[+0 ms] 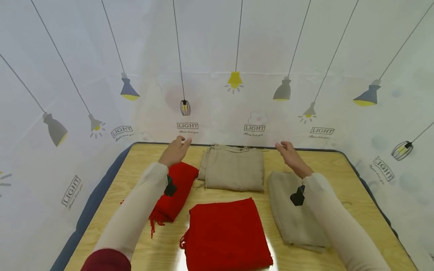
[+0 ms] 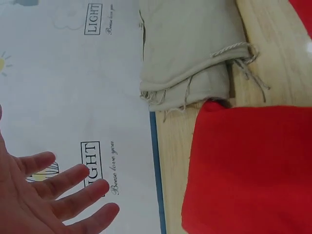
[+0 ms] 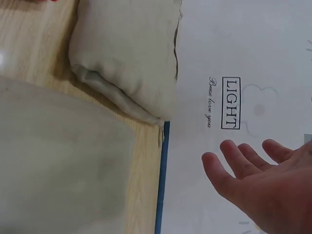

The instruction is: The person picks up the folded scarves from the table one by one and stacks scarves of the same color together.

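Both hands hover above the far part of the table, apart from each other and holding nothing. My left hand (image 1: 176, 151) is over the far left, near a folded red cloth (image 1: 181, 184) with fringe; its fingers are spread in the left wrist view. Between the hands lies a folded beige cloth (image 1: 235, 169) with fringed edges. My right hand (image 1: 292, 157) is above the far end of a second folded beige cloth (image 1: 291, 222), its fingers loosely extended in the right wrist view. A larger folded red cloth (image 1: 225, 235) lies at the near middle.
The wooden table (image 1: 339, 169) has a dark blue edge (image 1: 101, 188). White sheeting (image 1: 210, 49) printed with hanging lamps encloses it at the back and both sides. The far beige cloth reaches the table's back edge.
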### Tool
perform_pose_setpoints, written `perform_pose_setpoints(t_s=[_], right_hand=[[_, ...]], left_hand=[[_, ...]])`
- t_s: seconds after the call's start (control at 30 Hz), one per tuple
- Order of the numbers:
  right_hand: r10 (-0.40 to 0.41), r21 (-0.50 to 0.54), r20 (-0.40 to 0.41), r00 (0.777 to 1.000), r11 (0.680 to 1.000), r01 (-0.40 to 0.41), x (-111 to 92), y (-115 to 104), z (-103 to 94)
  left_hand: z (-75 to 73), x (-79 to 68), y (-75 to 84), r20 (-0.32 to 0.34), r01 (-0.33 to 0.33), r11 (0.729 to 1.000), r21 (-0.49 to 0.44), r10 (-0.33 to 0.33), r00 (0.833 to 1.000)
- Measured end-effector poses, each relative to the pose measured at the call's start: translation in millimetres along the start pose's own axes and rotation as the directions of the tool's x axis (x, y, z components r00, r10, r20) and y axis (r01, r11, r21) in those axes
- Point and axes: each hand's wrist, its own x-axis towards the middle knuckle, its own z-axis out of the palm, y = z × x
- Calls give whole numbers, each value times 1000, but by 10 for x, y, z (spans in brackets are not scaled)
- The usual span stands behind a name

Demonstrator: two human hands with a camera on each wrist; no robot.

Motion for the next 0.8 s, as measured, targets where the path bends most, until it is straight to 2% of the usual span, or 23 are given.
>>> perform_pose_setpoints(t_s=[0.1, 0.27, 0.4, 0.63, 0.8], right_hand=[[27, 51, 44, 999, 998, -29, -41, 37, 25], [23, 103, 100, 995, 994, -34, -78, 32, 127], [13, 144, 129, 992, 989, -31, -114, -8, 210], [-15, 219, 174, 985, 975, -24, -205, -5, 359], [-1, 245, 196, 981, 968, -49, -275, 60, 410]], left_hand=[[53, -62, -10, 48, 16, 999, -39, -14, 999], [140, -186, 10, 122, 73, 993, -90, -62, 991], [182, -255, 13, 140, 79, 991, -104, -64, 988], [291, -363, -166, 196, 150, 977, -151, -120, 973], [314, -459, -240, 222, 199, 966, -168, -159, 962]])
